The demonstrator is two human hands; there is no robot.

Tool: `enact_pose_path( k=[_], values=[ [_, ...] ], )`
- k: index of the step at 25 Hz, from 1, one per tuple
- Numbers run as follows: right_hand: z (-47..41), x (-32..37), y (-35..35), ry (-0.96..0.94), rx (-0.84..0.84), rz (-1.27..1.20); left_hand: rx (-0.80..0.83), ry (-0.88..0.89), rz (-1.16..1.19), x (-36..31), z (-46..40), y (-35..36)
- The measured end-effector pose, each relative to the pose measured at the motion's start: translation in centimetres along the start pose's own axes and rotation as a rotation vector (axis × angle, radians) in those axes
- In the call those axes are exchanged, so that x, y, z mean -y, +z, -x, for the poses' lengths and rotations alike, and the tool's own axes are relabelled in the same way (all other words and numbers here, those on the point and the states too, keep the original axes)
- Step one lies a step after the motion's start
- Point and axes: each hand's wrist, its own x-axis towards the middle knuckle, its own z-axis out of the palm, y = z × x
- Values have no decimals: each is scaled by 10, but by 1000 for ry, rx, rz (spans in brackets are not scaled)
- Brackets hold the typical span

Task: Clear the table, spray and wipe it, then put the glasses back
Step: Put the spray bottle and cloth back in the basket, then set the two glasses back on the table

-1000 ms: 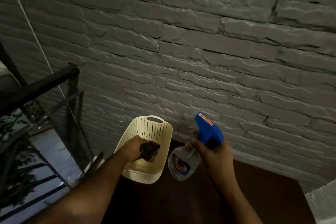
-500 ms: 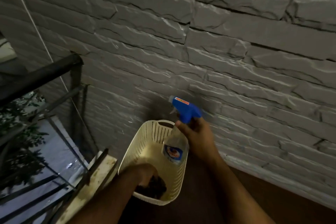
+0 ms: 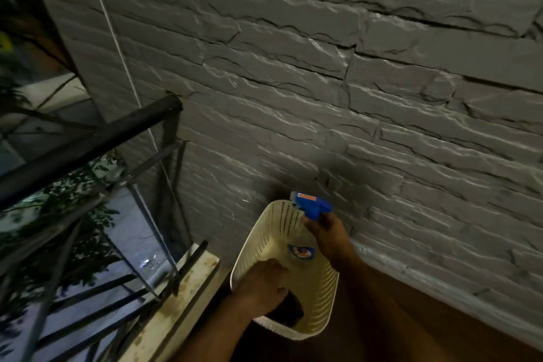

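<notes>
A cream perforated plastic basket [image 3: 320, 297] stands on the brown floor beside the grey stone wall. My right hand [image 3: 329, 232] grips the neck of a clear spray bottle with a blue trigger head [image 3: 311, 204], and the bottle's body with its round label [image 3: 300, 251] is inside the basket. My left hand [image 3: 264, 288] reaches into the basket's near end, fingers on a dark cloth [image 3: 289, 310] lying at the bottom. No table or glasses are in view.
The grey stone wall [image 3: 323, 82] fills the upper view. A black metal railing [image 3: 85, 141] and a pale ledge [image 3: 176, 303] run along the left, with foliage and open space below. Brown floor [image 3: 396, 326] extends to the right.
My left hand has gone down into the basket with the dark cloth. My right hand has swung the spray bottle left and lowered it into the basket.
</notes>
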Motion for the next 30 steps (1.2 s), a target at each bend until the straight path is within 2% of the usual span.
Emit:
enact_pose_path(
  k=[3, 6, 9, 12, 15, 21, 26, 30],
  values=[
    [10, 10, -7, -2, 7, -28, -186, 11, 18, -8, 22, -15],
    [35, 13, -17, -77, -31, 67, -346, 7, 97, -16, 49, -18],
    [90, 11, -24, -90, -87, 93, -412, -111, 182, -25, 84, -13],
    [170, -8, -20, -160, -56, 113, -483, -169, 236, -47, 145, -2],
    [259, -32, 0, -191, 119, 113, -559, -291, 250, -69, 241, 24],
    [424, -60, 85, -129, 527, 75, -581, -722, 336, -69, 465, 108],
    [487, -57, 163, -178, 776, 104, -539, -1041, 324, -63, 611, 149],
    [510, -48, 228, -245, 854, 193, -555, -1166, 347, -47, 674, 161]
  ],
)
